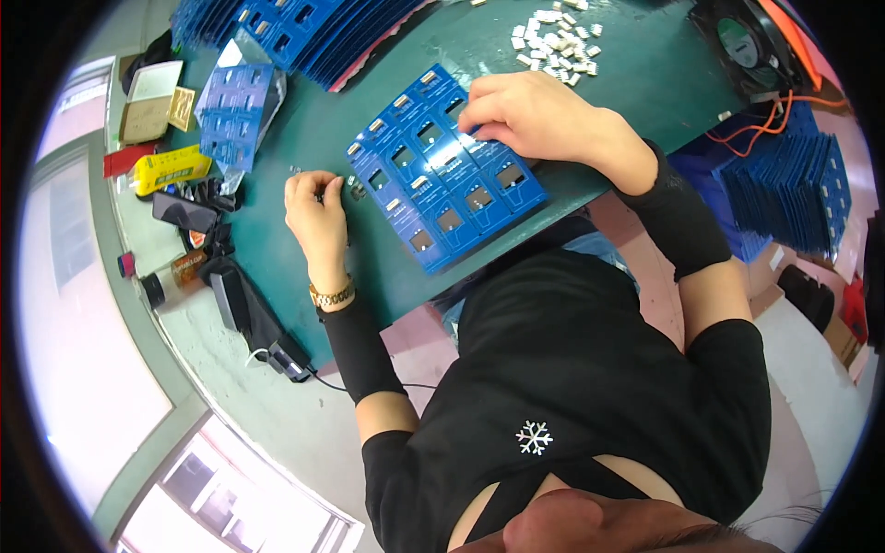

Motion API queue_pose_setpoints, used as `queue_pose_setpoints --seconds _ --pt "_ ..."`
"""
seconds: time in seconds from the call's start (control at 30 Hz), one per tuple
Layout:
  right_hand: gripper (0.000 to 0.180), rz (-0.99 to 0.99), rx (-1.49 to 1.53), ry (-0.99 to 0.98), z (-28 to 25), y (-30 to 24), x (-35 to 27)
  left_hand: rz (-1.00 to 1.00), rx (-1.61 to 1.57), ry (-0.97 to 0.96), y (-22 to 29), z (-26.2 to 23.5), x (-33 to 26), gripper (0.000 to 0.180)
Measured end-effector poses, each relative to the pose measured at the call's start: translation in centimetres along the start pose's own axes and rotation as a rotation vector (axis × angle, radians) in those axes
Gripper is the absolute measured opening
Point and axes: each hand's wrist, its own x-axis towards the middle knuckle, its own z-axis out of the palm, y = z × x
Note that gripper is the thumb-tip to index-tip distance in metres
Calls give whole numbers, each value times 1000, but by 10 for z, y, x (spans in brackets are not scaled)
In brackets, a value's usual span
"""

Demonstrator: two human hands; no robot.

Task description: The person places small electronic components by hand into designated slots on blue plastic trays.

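Note:
A blue circuit board panel (396, 189) lies tilted on the green table in front of me, with rows of square cut-outs and small light connectors along its far edge. My right hand (521, 112) is over the panel's far right part, fingers pinched together near one of the cut-outs; what they hold, if anything, is hidden. Left of the panel, my left hand (315, 214) rests by the table top with its fingers curled together. Beside its fingertips lie a few tiny parts (356, 188); whether one is in its grip is hidden.
White connectors (558, 44) lie loose at the far side. Stacked blue boards (313, 41) stand far left, more boards (793, 194) at right. A black fan (737, 41) sits far right. A bagged board (235, 111), yellow packet (172, 170), phone (184, 212) and bottle (175, 278) are left.

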Motion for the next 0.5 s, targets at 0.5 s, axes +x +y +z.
queue_pose_setpoints --seconds 0.5 --pt "8 -46 47 426 -9 38 -23 248 -412 239 88 26 1 7"
